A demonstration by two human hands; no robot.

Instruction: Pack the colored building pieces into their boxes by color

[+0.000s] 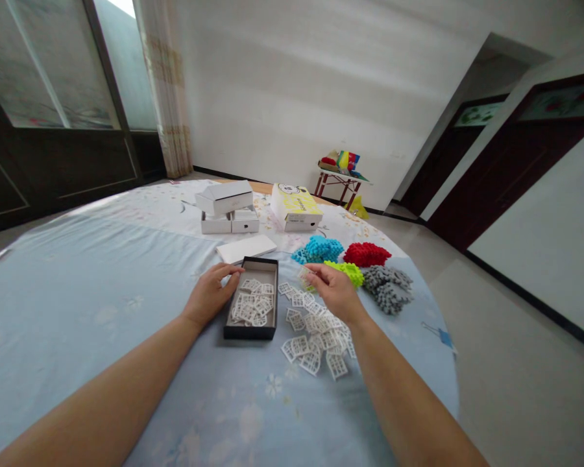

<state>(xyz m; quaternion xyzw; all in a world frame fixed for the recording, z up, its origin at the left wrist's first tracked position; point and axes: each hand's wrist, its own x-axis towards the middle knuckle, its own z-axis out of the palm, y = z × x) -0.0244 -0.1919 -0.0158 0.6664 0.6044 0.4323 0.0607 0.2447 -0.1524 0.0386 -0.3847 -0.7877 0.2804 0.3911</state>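
My left hand [210,292] grips the left rim of a black open box [250,333], its thumb and fingers at the far left part of the edge. Inside the box lies a loose heap of white toy window frames [251,306]. My right hand [338,290] is closed in a pinch on a white toy window frame [305,275], held just above the cloth to the right of the box. Below and around that hand spreads a pile of similar white window frames [316,340], some hidden by my right wrist.
Blue pieces [321,248], red pieces [366,254], lime-green pieces [349,272] and grey pieces [388,288] lie in heaps at the right. Behind the black box are a white lid [246,248], white boxes [228,206] and a yellow-white box [296,209]. A floral cloth [102,311] covers the round table.
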